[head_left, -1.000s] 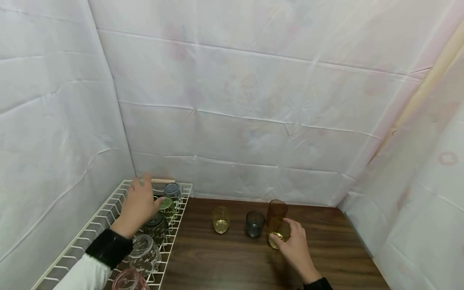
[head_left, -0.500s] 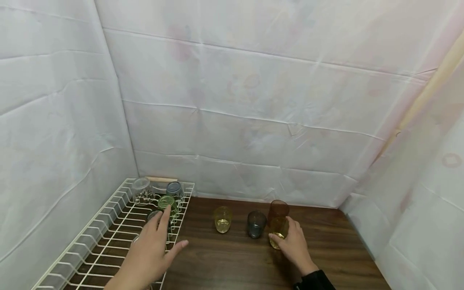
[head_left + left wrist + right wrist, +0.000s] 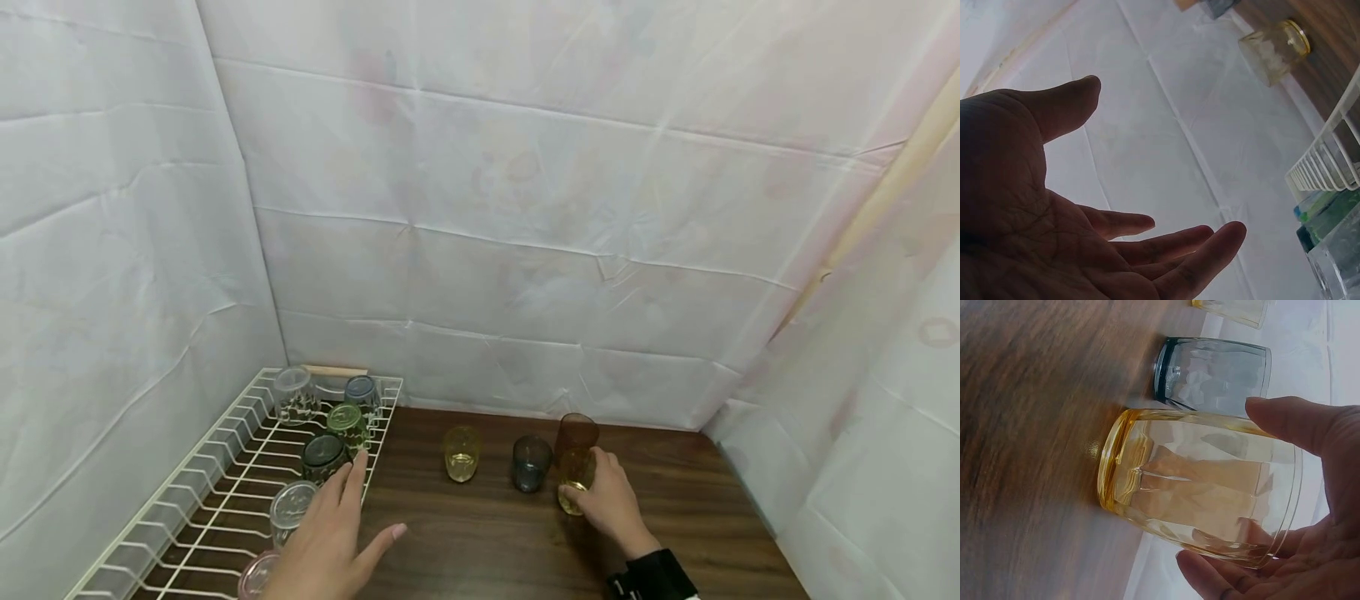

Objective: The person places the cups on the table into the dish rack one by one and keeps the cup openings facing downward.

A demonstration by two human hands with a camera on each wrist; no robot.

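My right hand (image 3: 611, 504) grips a yellow-tinted glass tumbler (image 3: 1204, 481), its thumb on one side and fingers on the other. The tumbler is upright, its base right at the wooden tabletop. Just behind it stands a brown-amber glass (image 3: 577, 427), partly hidden. To its left are a smoky grey glass (image 3: 530, 463) and a second yellow glass (image 3: 461, 457). My left hand (image 3: 326, 537) hovers by the right edge of a white wire rack (image 3: 392, 414), fingers extended and thumb spread, holding nothing. In the left wrist view its palm faces only the white sheet.
Upside-down glasses line the rack: blue-grey (image 3: 362, 392), green (image 3: 347, 421), dark green (image 3: 324, 454), clear (image 3: 291, 504) and pink (image 3: 255, 575). Another clear glass (image 3: 292, 393) sits at its back left corner. White sheeting (image 3: 480, 250) hangs around the wooden table (image 3: 465, 542).
My left hand has drawn back from the rack's far left corner toward its near right edge, leaving the clear glass in view there. My right hand stays on the yellow tumbler.
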